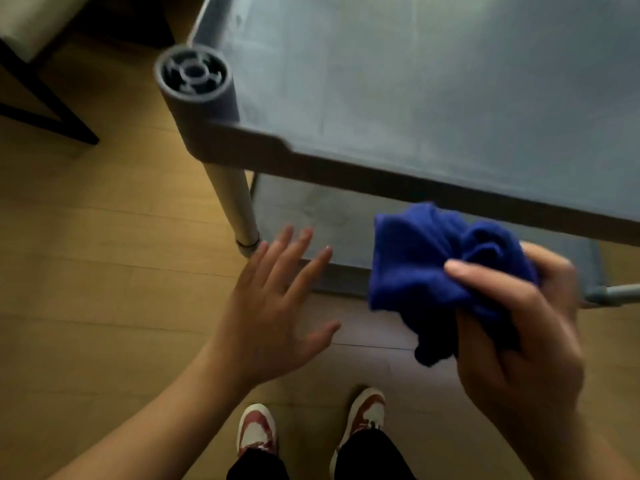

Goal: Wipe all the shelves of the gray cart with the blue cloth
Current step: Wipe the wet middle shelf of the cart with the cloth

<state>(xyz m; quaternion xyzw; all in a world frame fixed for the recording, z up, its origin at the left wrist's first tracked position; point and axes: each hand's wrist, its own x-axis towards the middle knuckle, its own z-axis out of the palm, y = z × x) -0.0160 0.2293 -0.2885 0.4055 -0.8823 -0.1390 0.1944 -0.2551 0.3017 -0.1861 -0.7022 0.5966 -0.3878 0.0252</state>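
Note:
The gray cart's top shelf (398,84) fills the upper right, seen from above, with a round corner post cap (192,72) at its near left corner. Under its front rim a lower shelf (329,213) shows partly. The blue cloth (426,268) is bunched up in my right hand (519,327), held in the air in front of the cart's near edge, at about the lower shelf's height in the picture. My left hand (273,310) hovers to the left of the cloth with fingers spread, holding nothing and touching nothing.
A metal leg (235,199) runs down from the corner post to the lower shelf. The floor is light wood (104,254). A dark furniture frame (45,109) stands at the far left. My two shoes (311,427) stand just before the cart.

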